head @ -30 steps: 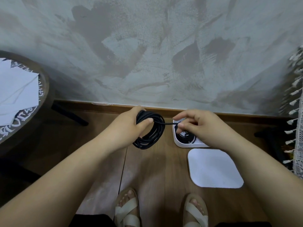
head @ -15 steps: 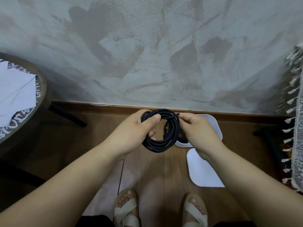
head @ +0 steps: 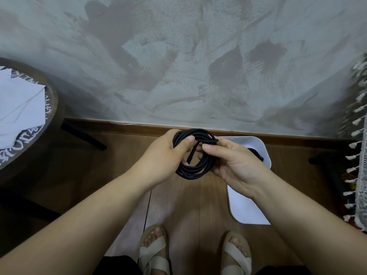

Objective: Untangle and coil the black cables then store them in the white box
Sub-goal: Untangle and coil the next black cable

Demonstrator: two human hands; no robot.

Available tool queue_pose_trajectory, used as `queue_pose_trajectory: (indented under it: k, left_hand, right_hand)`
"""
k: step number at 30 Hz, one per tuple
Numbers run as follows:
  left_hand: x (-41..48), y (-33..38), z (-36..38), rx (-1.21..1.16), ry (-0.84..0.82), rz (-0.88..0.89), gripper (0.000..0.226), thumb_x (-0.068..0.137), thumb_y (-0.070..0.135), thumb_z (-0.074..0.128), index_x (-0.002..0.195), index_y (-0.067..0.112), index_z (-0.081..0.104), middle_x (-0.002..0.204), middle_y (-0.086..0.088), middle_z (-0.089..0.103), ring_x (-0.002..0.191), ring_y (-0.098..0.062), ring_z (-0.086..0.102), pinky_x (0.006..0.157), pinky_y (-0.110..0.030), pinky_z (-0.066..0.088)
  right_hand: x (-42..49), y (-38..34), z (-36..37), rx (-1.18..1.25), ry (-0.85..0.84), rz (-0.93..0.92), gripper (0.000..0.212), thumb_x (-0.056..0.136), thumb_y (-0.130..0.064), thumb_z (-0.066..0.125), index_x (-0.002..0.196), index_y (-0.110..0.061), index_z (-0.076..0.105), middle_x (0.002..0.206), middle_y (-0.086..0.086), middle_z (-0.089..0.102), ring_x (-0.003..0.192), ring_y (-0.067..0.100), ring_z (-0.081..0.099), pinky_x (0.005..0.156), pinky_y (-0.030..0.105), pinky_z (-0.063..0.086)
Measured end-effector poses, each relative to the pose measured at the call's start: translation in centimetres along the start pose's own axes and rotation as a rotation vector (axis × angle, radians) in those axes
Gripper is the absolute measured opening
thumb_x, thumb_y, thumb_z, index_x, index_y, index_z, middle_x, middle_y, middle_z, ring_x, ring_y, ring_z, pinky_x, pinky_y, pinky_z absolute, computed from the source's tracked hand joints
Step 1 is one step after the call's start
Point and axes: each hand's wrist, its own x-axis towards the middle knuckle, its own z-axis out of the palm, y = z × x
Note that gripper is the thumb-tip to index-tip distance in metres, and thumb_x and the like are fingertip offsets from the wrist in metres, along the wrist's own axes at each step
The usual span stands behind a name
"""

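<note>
Two bare hands are working in front of me, and between them they are holding one coiled black cable (head: pixel 189 174) in the air above the wooden floor. The left hand (head: pixel 161 155) is wrapping its grip round the coil's left side, thumb pressing on the front of the loops. The right hand (head: pixel 238 165) is pinching the coil's upper right strands in a narrow grip. One short loose end is hanging down inside the ring, just right of the left grip.

One white box (head: pixel 259 141) is sitting open on the floor just beyond the right grip, against the wall. A second black cable (head: pixel 256 153) is lying inside it, partly hidden by that hand. One white lid (head: pixel 244 212) is lying flat on the floor beneath the right grip, beside the box. Two sandals (head: pixel 155 255) are standing below both grips. One round desk (head: pixel 53 100) is standing well off to the left of the left grip, carrying white paper sheets (head: pixel 17 104) whose number I cannot tell.

A second ago the right hand was drawing the cable's end taut, out sideways over the box. Now it is lying against the coil, and the end is dangling through the middle. The left grip is holding the coil as before.
</note>
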Motion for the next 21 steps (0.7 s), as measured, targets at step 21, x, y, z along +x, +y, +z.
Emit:
queue_pose_trajectory:
  k: [21]
  left_hand:
    - [0.0, -0.3, 2.0, 0.133, 0.117, -0.002, 0.023, 0.096, 0.028, 0.049, 0.098, 0.006, 0.053, 0.087, -0.008, 0.063, 0.077, -0.024, 0.062, 0.068, -0.033, 0.044]
  right_hand:
    - [-0.3, 1.6, 1.0, -0.698, 0.231, -0.205, 0.012, 0.083, -0.029, 0.068, 0.080, -0.021, 0.076, 0.071, 0.008, 0.067, 0.054, 0.004, 0.048, 0.065, 0.031, 0.042]
